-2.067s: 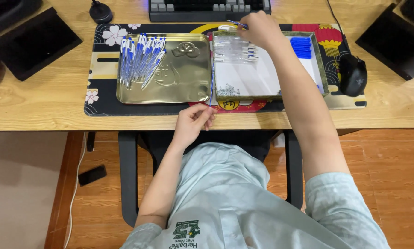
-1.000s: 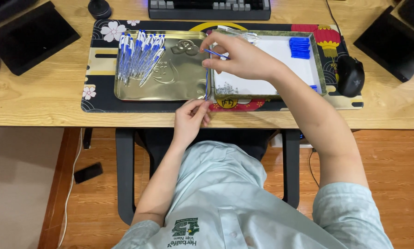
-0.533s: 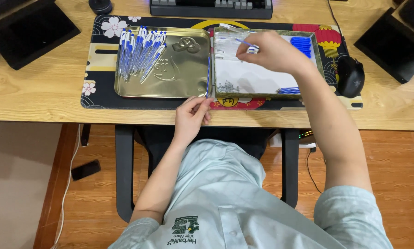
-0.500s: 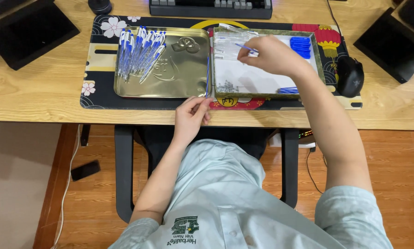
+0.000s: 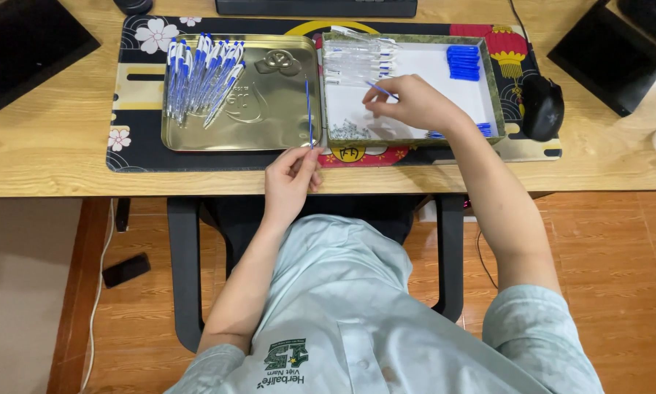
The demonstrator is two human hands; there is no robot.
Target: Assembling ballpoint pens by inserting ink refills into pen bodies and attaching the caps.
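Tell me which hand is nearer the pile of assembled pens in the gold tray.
Left. The left hand sits at the desk edge just below the gold tray, diagonally from the assembled pens. The right hand is over the neighbouring white-lined tray.

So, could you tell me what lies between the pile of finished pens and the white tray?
In the head view, only bare gold tray and one thin blue refill held by the left hand.

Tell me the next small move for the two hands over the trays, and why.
Probably bring the right hand toward the left hand to join parts. The left pinches a thin blue refill upright by its lower end; the right holds a small blue-tipped piece over the white-lined tray. Finished pens lie in the gold tray.
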